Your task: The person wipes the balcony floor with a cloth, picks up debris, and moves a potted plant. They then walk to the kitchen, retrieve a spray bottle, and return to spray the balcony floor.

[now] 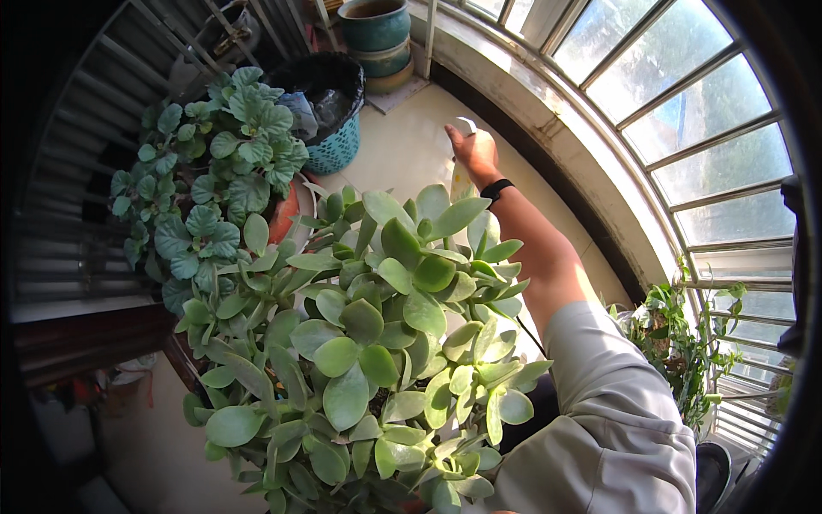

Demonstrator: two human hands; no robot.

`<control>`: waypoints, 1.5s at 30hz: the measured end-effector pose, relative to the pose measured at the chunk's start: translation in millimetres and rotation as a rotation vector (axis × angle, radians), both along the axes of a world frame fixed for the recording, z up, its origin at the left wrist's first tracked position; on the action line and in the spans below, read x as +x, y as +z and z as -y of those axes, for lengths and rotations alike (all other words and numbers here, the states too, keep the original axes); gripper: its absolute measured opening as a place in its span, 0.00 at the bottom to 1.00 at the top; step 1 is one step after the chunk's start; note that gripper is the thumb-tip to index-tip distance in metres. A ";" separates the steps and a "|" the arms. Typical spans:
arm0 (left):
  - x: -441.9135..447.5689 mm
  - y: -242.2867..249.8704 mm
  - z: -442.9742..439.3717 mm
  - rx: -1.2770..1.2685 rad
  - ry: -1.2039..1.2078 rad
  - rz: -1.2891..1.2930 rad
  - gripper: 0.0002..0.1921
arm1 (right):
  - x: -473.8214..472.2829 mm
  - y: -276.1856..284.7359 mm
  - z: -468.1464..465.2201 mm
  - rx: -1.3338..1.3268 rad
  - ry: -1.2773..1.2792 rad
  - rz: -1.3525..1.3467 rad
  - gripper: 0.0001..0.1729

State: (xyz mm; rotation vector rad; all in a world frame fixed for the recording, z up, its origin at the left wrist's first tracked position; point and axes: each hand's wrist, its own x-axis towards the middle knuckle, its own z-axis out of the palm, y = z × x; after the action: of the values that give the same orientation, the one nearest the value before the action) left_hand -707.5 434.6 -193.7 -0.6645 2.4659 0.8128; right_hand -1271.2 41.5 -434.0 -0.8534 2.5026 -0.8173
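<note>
My right hand (476,154), with a black band on the wrist, is stretched out past the plants over the tiled floor. Its fingers are wrapped around a bottle (461,185) with a white top that looks like a spray head; the pale body shows yellow marks, and leaves hide its lower end. Directly before me spreads a large jade-like succulent (379,334) with thick oval leaves, which cover most of its pot. Left of it grows a bushy plant (237,186) with scalloped, grey-green leaves in a reddish pot (284,215). My left hand is out of view.
A teal plastic basket (334,148) lined with a black bag stands behind the bushy plant. Glazed pots (376,29) are stacked beyond it. A curved ledge (546,122) and barred window (693,122) bound the right side. A leafy plant (674,340) grows near my elbow.
</note>
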 end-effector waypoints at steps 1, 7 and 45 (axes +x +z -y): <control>0.3 -0.6 0.1 -0.008 -0.002 0.004 0.30 | -0.3 -5.1 -3.5 -0.030 -0.020 0.016 0.42; 1.7 -0.6 0.6 -0.042 -0.022 0.012 0.31 | -6.0 -23.2 -20.0 -0.059 -0.216 -0.075 0.40; 28.3 17.9 1.8 -0.115 -0.121 0.112 0.32 | 75.8 60.7 -142.6 -0.153 0.008 0.062 0.33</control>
State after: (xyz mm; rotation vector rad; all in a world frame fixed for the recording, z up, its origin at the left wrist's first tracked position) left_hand -679.2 432.8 -175.8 -0.5771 2.4374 0.5764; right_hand -1195.4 184.1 -373.2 -0.8734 2.4054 -1.0271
